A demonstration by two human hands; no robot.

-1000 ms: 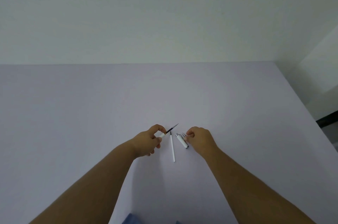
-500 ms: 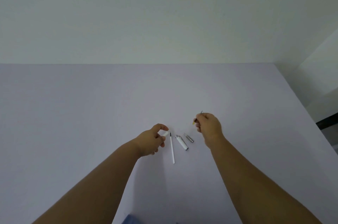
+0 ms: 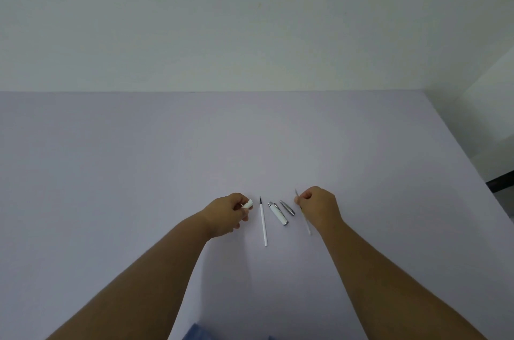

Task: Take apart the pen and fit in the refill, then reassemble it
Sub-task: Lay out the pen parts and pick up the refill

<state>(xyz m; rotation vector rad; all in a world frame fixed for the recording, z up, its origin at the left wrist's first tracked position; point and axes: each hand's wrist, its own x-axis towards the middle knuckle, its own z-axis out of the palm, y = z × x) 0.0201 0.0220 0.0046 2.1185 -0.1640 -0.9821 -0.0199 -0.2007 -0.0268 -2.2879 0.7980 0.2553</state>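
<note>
My left hand (image 3: 228, 216) is closed around a short white pen barrel (image 3: 247, 204), whose end sticks out past the thumb. My right hand (image 3: 319, 207) pinches a thin refill (image 3: 306, 224) that runs under the fingers, tip pointing away from me. Between the hands three parts lie on the table: a long white refill (image 3: 263, 224) with a dark tip, a white pen cap section (image 3: 278, 213) with metal ends, and a small silver tip cone (image 3: 287, 207).
The work surface is a pale lilac table (image 3: 139, 173) against a plain white wall. Its right edge (image 3: 472, 167) runs diagonally at the right, with a dark strip of floor beyond. A bit of blue clothing (image 3: 197, 334) shows at the bottom.
My right hand took the thin refill out of the barrel held by my left hand and has brought it down to the right of the silver cone. The left hand stayed in place.
</note>
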